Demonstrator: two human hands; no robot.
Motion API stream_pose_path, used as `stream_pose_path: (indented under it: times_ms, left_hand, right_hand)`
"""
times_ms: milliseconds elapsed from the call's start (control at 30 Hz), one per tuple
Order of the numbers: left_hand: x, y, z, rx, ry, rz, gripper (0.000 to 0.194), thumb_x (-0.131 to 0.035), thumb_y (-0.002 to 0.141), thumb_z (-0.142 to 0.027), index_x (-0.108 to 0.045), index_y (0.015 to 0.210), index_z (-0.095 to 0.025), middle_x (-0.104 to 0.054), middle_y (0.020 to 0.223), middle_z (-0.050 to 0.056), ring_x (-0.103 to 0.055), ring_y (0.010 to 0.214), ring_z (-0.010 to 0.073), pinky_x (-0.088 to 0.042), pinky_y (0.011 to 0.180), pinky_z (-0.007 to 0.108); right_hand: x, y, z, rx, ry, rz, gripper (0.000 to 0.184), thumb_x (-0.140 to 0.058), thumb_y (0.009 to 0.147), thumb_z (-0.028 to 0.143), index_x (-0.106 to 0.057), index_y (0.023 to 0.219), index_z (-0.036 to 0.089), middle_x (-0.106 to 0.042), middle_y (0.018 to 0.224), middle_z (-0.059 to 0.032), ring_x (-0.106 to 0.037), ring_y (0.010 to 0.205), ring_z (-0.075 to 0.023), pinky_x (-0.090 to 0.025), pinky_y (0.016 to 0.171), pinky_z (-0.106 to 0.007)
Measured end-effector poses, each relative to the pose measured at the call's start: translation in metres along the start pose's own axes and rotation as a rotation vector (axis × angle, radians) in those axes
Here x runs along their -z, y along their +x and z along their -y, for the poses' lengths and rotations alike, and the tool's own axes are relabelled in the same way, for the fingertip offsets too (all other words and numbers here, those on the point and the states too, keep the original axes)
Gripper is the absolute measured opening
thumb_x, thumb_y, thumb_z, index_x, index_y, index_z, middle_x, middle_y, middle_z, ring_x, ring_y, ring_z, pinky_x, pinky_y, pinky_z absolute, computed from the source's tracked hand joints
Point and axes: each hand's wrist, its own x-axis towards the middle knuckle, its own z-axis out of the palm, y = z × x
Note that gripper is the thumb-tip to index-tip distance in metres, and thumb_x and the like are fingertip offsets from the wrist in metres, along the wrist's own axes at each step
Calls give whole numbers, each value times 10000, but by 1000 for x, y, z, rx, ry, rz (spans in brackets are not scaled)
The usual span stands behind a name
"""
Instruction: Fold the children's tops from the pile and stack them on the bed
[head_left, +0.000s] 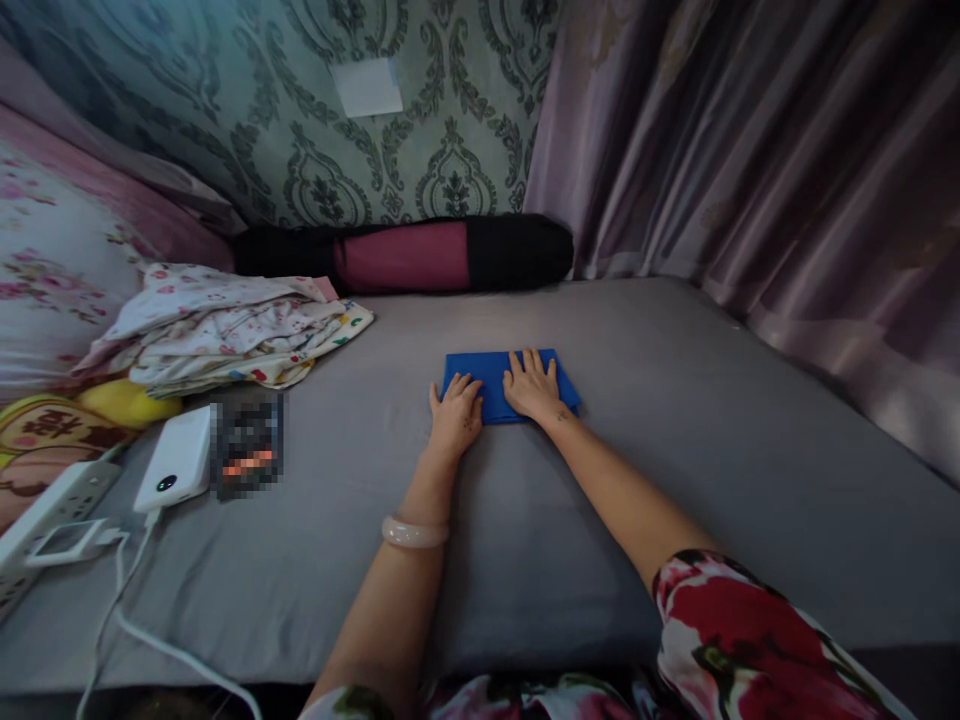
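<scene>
A folded blue cloth lies flat on the grey bed sheet. My left hand rests on the cloth's near left corner, fingers slightly curled but spread, palm down. A pale bangle circles that wrist. My right hand lies flat on the cloth's right half with the fingers stretched out. Neither hand grips anything.
A pile of floral clothes sits at the left, near a yellow item. A white power bank, a power strip and a cable lie at the near left. A black and pink bolster lines the wall. Curtains hang at the right.
</scene>
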Motion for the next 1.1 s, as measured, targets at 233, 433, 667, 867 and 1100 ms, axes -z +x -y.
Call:
stream_pose_path:
  times_ms: [233, 433, 667, 867, 1100]
  left_hand:
    - [0, -2, 1, 16, -16, 4, 319, -476, 914, -194, -621, 1191, -260, -538, 1408, 121, -416, 1370, 277, -119, 1136, 643]
    - [-2, -3, 1, 26, -32, -11, 307, -486, 912, -190, -630, 1171, -267, -549, 1396, 118, -427, 1362, 284, -137, 1131, 646]
    - [1, -2, -3, 57, 7, 45, 321, -452, 936, -212, -613, 1210, -254, -522, 1426, 113, -398, 1383, 267, -138, 1141, 634]
    - [5, -3, -6, 73, 73, 103, 359, -399, 961, -241, -585, 1268, -250, -486, 1463, 85, -370, 1401, 232, -132, 1167, 584]
    - [5, -4, -5, 71, 79, 98, 363, -384, 969, -247, -576, 1277, -245, -480, 1468, 84, -360, 1407, 227, -147, 1162, 591]
  right_hand:
    - [2, 0, 1, 0, 16, 3, 572, -253, 981, 340, -323, 1506, 126, -260, 1577, -158, -183, 1459, -293, -98, 1150, -577]
    - [13, -2, -5, 4, 32, 60, 584, -244, 987, 367, -315, 1506, 107, -254, 1578, -162, -187, 1459, -292, -119, 1160, -531]
    - [13, -6, -21, -50, -21, 12, 617, -198, 994, 410, -311, 1502, 78, -257, 1576, -169, -201, 1453, -300, -184, 1148, -491]
    - [11, -7, -20, -59, -27, 17, 617, -191, 1001, 419, -303, 1504, 80, -254, 1577, -168, -206, 1453, -292, -191, 1152, -465]
    - [18, -7, -23, -54, -12, 109, 625, -213, 1003, 433, -268, 1522, 90, -203, 1593, -170, -183, 1463, -301, -192, 1160, -461]
